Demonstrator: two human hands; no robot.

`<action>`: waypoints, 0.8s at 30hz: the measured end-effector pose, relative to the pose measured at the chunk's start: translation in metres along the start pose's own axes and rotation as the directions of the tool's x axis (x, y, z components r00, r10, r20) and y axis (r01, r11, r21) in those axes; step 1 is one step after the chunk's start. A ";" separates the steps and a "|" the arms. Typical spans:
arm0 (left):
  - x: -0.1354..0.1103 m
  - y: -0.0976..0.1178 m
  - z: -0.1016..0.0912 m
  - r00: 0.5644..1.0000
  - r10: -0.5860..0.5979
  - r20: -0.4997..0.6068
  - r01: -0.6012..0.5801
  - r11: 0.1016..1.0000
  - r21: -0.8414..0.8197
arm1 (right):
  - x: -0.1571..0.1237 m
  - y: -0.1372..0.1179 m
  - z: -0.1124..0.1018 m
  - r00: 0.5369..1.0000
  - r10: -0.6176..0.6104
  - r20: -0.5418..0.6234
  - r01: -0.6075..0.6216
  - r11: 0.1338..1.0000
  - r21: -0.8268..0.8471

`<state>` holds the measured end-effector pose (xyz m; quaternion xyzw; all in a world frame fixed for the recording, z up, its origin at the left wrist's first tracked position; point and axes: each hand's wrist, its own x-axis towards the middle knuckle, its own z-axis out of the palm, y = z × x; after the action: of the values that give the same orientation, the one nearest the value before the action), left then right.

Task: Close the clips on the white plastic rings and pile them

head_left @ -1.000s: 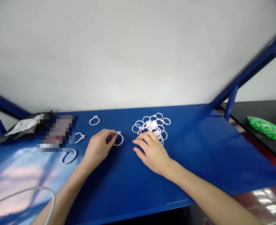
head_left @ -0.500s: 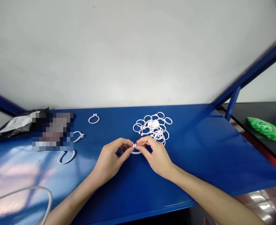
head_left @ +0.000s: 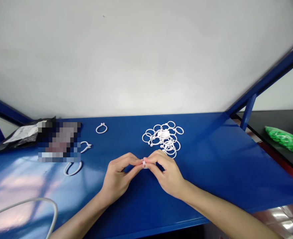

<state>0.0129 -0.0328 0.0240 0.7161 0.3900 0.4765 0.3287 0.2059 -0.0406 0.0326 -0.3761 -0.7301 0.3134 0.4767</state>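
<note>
My left hand (head_left: 118, 174) and my right hand (head_left: 170, 176) meet at the middle of the blue table (head_left: 211, 159), thumb and fingertips pinched. Between them they grip a small white plastic ring (head_left: 144, 163) by its knobbed ends; my fingers cover most of it. Just beyond my right hand lies a heap of similar white rings (head_left: 164, 133), overlapping one another. To the left, apart from the heap, rest a ring with two knobs (head_left: 102, 124), another ring (head_left: 88, 145) and a third, larger-looking ring (head_left: 73, 174).
A black parcel bag (head_left: 24, 134) with a white label and a pixelated item (head_left: 63, 137) lie at the left. A pale cable (head_left: 40, 199) curves across the near left. Blue frame bars (head_left: 248, 111) rise at the sides. A clear bag of green pieces (head_left: 284, 138) sits on a dark surface at right.
Both hands have drawn slightly nearer to me and closed more tightly over the ring's knobbed ends, hiding more of it. The whole view has shifted a little.
</note>
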 end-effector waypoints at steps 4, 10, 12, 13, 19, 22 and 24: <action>-0.003 0.002 -0.001 0.995 0.096 0.012 -0.097 0.994 0.057 | -0.001 -0.001 -0.001 0.999 -0.030 0.028 0.031 0.999 -0.024; 0.013 -0.004 -0.011 0.983 0.141 0.118 -0.174 0.920 0.350 | 0.006 0.011 -0.009 0.989 -0.143 0.046 0.150 0.965 -0.217; 0.026 -0.014 -0.024 0.991 0.128 0.047 -0.131 0.796 0.591 | 0.014 0.020 -0.021 0.978 -0.208 -0.010 0.192 0.918 -0.347; 0.033 -0.021 -0.032 0.992 0.121 -0.024 -0.067 0.697 0.714 | 0.019 0.026 -0.028 0.971 -0.232 -0.062 0.185 0.887 -0.424; 0.056 -0.069 -0.081 0.989 -0.046 -0.143 0.150 0.223 0.963 | 0.038 0.055 -0.064 0.963 -0.084 -0.254 -0.134 0.672 -0.729; 0.054 -0.082 -0.092 0.987 -0.105 -0.123 0.143 0.208 0.968 | 0.037 0.060 -0.066 0.972 -0.034 -0.231 -0.163 0.612 -0.774; 0.052 -0.084 -0.093 0.991 -0.091 -0.098 0.118 0.257 0.959 | 0.035 0.059 -0.064 0.972 -0.046 -0.230 -0.157 0.597 -0.786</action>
<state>-0.0827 0.0626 0.0064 0.7357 0.6488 0.1276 -0.1465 0.2715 0.0264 0.0232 -0.6053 -0.7215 -0.0768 0.3274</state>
